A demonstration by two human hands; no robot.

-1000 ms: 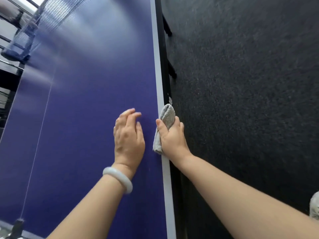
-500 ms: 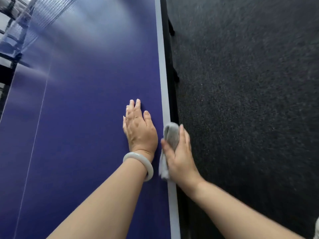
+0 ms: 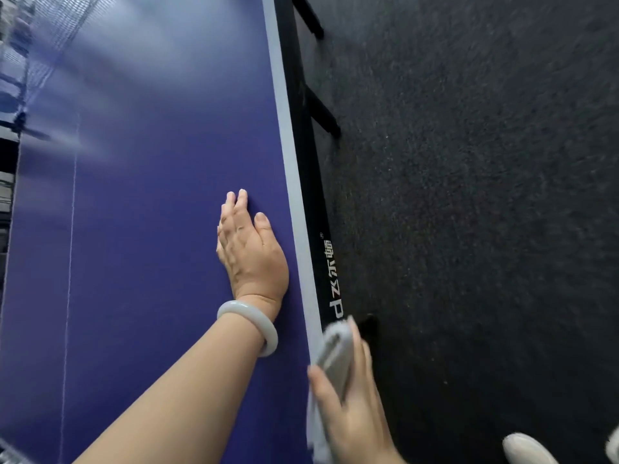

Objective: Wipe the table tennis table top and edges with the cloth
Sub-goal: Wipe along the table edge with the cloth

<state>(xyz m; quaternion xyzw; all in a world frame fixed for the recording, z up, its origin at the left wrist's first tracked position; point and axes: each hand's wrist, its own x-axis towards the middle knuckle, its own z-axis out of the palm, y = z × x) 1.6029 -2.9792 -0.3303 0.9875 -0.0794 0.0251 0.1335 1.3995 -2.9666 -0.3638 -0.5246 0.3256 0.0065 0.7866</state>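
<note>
Judging by this, the right hand (image 3: 355, 408) pinches the folded grey cloth (image 3: 335, 354) over the table's side edge (image 3: 308, 169) at lower centre-right, left hand (image 3: 251, 252) flat, fingers together, on the blue top (image 3: 150, 229) — edge wiping looks underway, can't tell what's already clean.

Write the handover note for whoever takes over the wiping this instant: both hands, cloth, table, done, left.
Left hand: flat, fingers straight, pressing on the blue table top beside the side edge; bracelet on the wrist.
Right hand: grips the grey cloth, folded over that side edge, nearer the person than the left hand.
Done: in the last second the cloth slid along this edge from beside the left fingers back past the wrist.
Left: the rest of this edge toward the near end; other edges and top show no sign either way, so treat as unwiped.
</note>
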